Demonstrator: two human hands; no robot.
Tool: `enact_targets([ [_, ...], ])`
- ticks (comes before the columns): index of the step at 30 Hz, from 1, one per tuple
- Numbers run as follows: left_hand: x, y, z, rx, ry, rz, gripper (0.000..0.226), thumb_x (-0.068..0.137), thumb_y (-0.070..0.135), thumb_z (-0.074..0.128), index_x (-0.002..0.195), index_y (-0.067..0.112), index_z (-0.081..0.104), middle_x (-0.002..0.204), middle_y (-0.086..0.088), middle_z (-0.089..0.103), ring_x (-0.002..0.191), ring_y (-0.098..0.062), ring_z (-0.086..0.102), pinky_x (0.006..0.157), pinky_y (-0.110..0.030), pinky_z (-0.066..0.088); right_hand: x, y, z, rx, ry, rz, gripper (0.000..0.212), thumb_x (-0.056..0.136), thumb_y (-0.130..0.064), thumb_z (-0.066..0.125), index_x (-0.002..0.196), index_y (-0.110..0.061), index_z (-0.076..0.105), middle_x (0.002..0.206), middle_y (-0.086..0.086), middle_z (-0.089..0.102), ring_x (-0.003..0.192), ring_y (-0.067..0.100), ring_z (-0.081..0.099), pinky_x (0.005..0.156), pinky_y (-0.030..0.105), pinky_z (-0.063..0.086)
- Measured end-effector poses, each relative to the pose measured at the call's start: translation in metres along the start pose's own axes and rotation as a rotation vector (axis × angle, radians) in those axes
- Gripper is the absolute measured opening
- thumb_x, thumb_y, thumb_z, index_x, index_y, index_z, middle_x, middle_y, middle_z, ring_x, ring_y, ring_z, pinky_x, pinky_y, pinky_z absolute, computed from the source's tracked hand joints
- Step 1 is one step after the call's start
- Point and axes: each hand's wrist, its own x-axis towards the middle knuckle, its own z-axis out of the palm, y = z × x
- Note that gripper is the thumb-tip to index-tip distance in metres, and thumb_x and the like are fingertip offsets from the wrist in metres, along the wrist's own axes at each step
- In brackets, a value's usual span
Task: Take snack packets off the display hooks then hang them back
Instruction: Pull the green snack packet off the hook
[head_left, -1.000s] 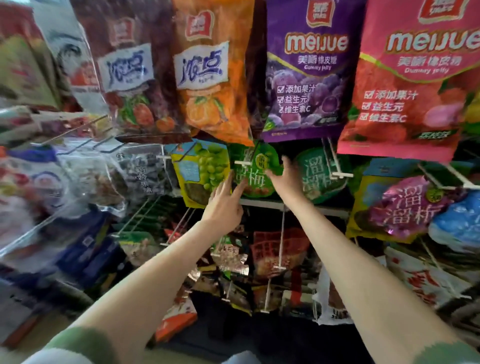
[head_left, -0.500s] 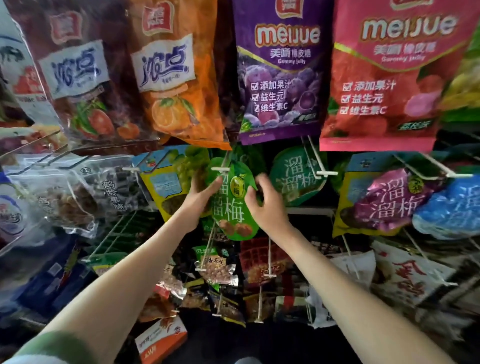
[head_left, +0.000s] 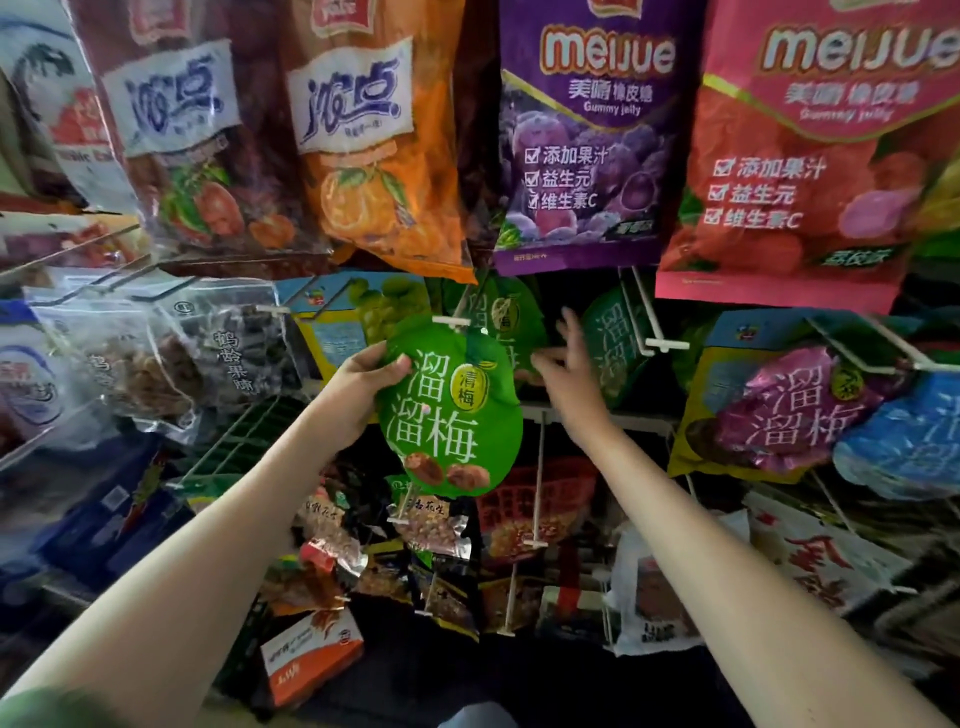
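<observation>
The left hand (head_left: 358, 387) grips the green packet (head_left: 449, 421) by its left edge, thumb on the front. That leaves the top free for the hook (head_left: 451, 321). The packet's top sits right at the hook's white tip. I cannot tell if its hole is on or off. The right hand (head_left: 569, 364) is open with fingers spread and holds nothing. It is just beside the back packet (head_left: 506, 317), maybe to steady it. There is open room toward the person and below. The orange bag (head_left: 374, 156) hangs close above, so going up is tight.
</observation>
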Motion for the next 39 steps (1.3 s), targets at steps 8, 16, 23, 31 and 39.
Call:
enact_targets([
  [8, -0.007, 0.021, 0.004, 0.177, 0.147, 0.085, 0.021, 0.091, 0.011, 0.058, 0.112, 0.012, 0.059, 0.094, 0.003, 0.07, 0.078, -0.011, 0.067, 0.065, -0.019, 0.055, 0.027, 0.001, 0.007, -0.577, -0.001, -0.01, 0.034, 0.093, -0.014, 0.054, 0.126, -0.006, 0.051, 0.117, 0.012, 0.061, 0.087, 0.022, 0.061, 0.061, 0.024, 0.038],
  [16, -0.002, 0.031, 0.011, 0.316, 0.247, 0.133, 0.02, 0.088, 0.018, 0.064, 0.108, 0.015, 0.064, 0.093, 0.003, 0.069, 0.079, -0.013, 0.066, 0.088, -0.039, 0.053, -0.019, 0.0, 0.012, -0.446, -0.146, -0.408, 0.012, 0.091, -0.004, 0.053, 0.101, -0.006, 0.059, 0.099, -0.002, 0.056, 0.089, 0.006, 0.051, 0.072, 0.012, 0.037],
  [23, 0.01, 0.012, 0.012, 0.444, 0.345, 0.15, 0.026, 0.083, 0.031, 0.069, 0.105, 0.018, 0.066, 0.103, -0.002, 0.07, 0.096, -0.023, 0.065, 0.094, -0.046, 0.049, -0.041, 0.008, -0.004, -0.35, -0.228, -0.362, 0.011, 0.094, -0.012, 0.05, 0.101, -0.015, 0.058, 0.091, -0.006, 0.062, 0.083, 0.019, 0.062, 0.073, 0.038, 0.05],
  [31, 0.007, 0.005, 0.031, 0.538, 0.417, 0.182, 0.028, 0.088, 0.031, 0.063, 0.11, 0.015, 0.065, 0.106, -0.005, 0.068, 0.099, -0.026, 0.064, 0.088, -0.038, 0.051, -0.046, 0.008, -0.015, -0.389, -0.145, -0.355, 0.017, 0.095, -0.012, 0.049, 0.108, -0.008, 0.06, 0.095, 0.008, 0.066, 0.082, 0.028, 0.063, 0.075, 0.043, 0.05],
  [39, 0.006, 0.012, 0.047, 0.892, 0.549, 0.211, 0.045, 0.089, 0.043, 0.057, 0.111, 0.004, 0.064, 0.087, -0.012, 0.064, 0.081, -0.031, 0.059, 0.063, -0.033, 0.043, -0.011, -0.005, -0.017, -0.57, 0.049, -0.25, 0.015, 0.094, -0.009, 0.048, 0.101, -0.006, 0.061, 0.081, 0.008, 0.063, 0.06, 0.01, 0.053, 0.057, 0.025, 0.035],
])
